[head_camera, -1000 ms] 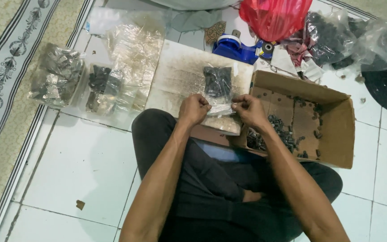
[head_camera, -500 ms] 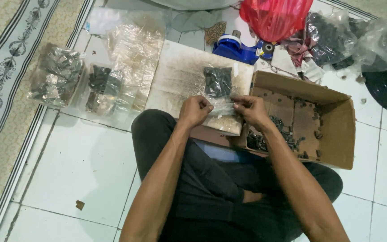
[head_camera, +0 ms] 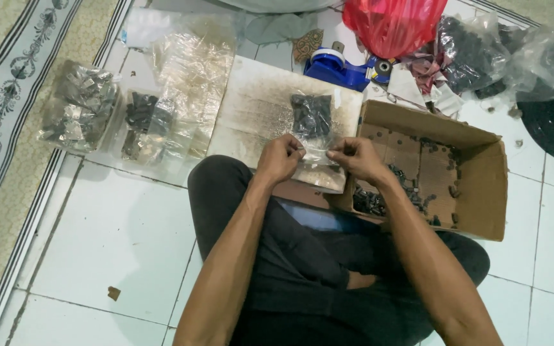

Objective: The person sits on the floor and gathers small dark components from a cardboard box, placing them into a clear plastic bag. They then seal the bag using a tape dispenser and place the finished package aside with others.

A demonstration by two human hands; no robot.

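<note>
While hands (head_camera: 318, 157) pinch clear bag (head_camera: 312, 125), cardboard box (head_camera: 476, 186) beside.

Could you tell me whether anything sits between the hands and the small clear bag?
Nothing visible does: the left hand and right hand both pinch the bag at its near edge.

**A:** From my feed it's all floor, white glazed tiles (head_camera: 91, 256) with grey grout, a bit grubby. There's a small brown chip (head_camera: 114, 293) lying down-left of the hands.

**B:** And that patterned strip?

**A:** That's a cream rug (head_camera: 8, 96) with dark border stripes and scrollwork, far left of the hands. The light's soft and even, and I can't see any walls or windows.
</note>
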